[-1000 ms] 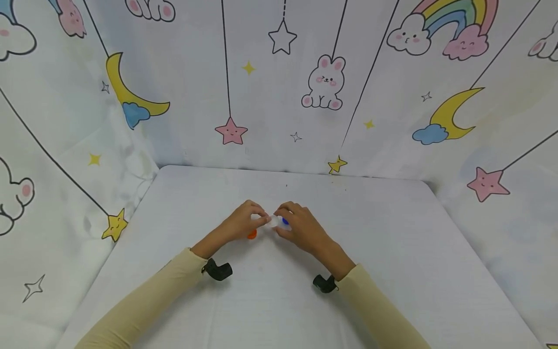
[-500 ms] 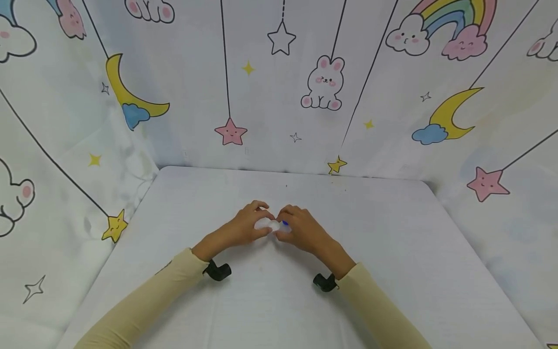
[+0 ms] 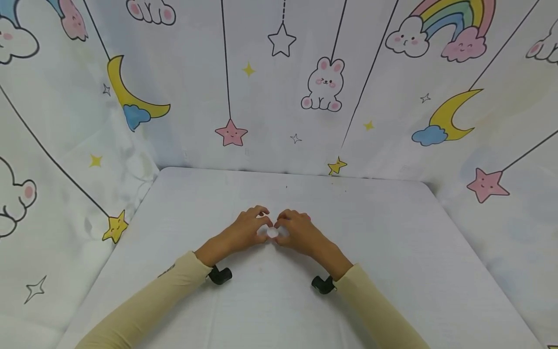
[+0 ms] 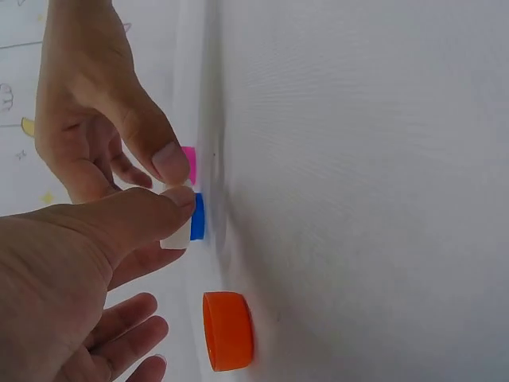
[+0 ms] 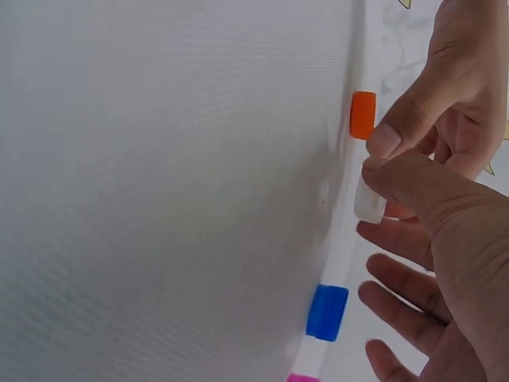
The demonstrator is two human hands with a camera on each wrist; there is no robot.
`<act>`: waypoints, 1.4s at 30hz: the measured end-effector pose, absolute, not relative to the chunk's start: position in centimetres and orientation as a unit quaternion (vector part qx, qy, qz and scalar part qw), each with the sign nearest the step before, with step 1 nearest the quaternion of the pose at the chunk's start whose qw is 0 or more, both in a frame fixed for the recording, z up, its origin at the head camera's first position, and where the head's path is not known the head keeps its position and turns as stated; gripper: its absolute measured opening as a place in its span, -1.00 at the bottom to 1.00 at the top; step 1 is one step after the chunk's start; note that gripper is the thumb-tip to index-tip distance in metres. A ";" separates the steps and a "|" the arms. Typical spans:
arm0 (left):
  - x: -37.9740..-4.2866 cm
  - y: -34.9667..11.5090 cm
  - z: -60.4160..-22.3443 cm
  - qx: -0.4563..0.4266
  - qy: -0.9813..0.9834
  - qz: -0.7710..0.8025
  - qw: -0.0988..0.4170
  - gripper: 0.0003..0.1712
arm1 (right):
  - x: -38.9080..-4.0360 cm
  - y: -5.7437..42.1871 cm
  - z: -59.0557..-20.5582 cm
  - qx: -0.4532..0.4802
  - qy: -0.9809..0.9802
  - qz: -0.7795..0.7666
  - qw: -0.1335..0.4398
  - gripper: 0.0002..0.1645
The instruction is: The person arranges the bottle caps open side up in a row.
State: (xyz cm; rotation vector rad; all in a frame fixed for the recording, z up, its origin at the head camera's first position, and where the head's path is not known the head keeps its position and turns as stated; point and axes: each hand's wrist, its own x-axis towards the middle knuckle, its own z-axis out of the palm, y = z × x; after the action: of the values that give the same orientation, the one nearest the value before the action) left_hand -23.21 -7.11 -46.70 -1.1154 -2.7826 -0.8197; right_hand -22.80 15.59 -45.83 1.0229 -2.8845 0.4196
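Observation:
A small white bottle cap (image 3: pixel 272 232) sits between my two hands just over the table. My left hand (image 3: pixel 244 231) pinches its left side with thumb and forefinger, the other fingers loosely bent. From the right, my right hand (image 3: pixel 302 233) pinches the same cap, thumb below and forefinger above in the head view. In the right wrist view the white cap (image 5: pixel 369 200) shows below the two thumb tips, partly covered by them. An orange cap (image 4: pixel 229 330) stands on the table beside my left hand. A blue cap (image 5: pixel 327 313) lies near my right hand's fingers.
A pink cap (image 4: pixel 189 163) lies beyond the blue one, half hidden by my right thumb. White cloth covers the table (image 3: pixel 370 252). A printed curtain (image 3: pixel 187 87) with stars and moons rises along the back and sides. Dark wrist cameras hang beneath both sleeves.
Both hands have come slightly nearer with the white cap between them. In the head view, the orange cap and then the blue cap have gone out of sight behind the hands.

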 end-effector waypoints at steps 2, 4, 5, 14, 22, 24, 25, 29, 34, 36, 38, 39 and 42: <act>-23.2 -7.0 -46.9 -0.363 -0.896 -0.256 0.029 -0.71 | -22.7 15.5 -45.9 0.332 -0.933 0.134 0.026 -0.67; -23.2 -7.0 -47.1 -0.366 -0.896 -0.248 0.038 -0.71 | -22.7 15.5 -46.0 0.331 -0.934 0.131 0.025 -0.67; -23.2 -6.9 -47.2 -0.367 -0.897 -0.243 0.042 -0.72 | -22.7 15.5 -46.0 0.329 -0.935 0.130 0.024 -0.67; -23.3 -6.7 -47.8 -0.363 -0.902 -0.228 0.048 -0.70 | -22.8 15.2 -46.4 0.321 -0.940 0.117 0.016 -0.66; -23.4 -6.7 -48.1 -0.360 -0.905 -0.219 0.050 -0.71 | -22.9 14.9 -46.3 0.321 -0.941 0.106 0.015 -0.64; -23.4 -6.7 -48.1 -0.358 -0.906 -0.220 0.047 -0.71 | -22.8 14.9 -46.3 0.320 -0.942 0.100 0.017 -0.64; -23.4 -6.7 -48.0 -0.357 -0.907 -0.221 0.045 -0.71 | -22.9 14.9 -46.3 0.319 -0.943 0.096 0.018 -0.64; -23.3 -6.7 -47.8 -0.353 -0.909 -0.222 0.032 -0.70 | -22.8 14.8 -46.4 0.315 -0.945 0.087 0.021 -0.63; -23.3 -6.8 -47.4 -0.347 -0.911 -0.223 0.010 -0.69 | -22.8 14.7 -46.5 0.313 -0.946 0.083 0.023 -0.61; -23.3 -6.8 -47.3 -0.345 -0.912 -0.224 0.003 -0.67 | -22.8 14.7 -46.5 0.312 -0.946 0.088 0.022 -0.59; -23.4 -6.8 -47.3 -0.343 -0.911 -0.227 -0.001 -0.65 | -22.7 14.9 -46.4 0.310 -0.946 0.091 0.023 -0.57; -23.4 -6.8 -47.2 -0.342 -0.912 -0.228 -0.004 -0.63 | -22.7 14.9 -46.4 0.309 -0.947 0.090 0.023 -0.54; -23.5 -6.8 -47.2 -0.341 -0.912 -0.227 -0.007 -0.58 | -22.7 15.3 -46.1 0.303 -0.948 0.093 0.023 -0.45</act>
State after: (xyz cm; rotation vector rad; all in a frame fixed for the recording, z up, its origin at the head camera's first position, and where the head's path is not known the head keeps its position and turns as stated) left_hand -23.46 -6.79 -47.18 -1.0755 -2.8793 -0.7170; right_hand -22.72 15.34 -46.07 0.9399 -2.9363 0.2887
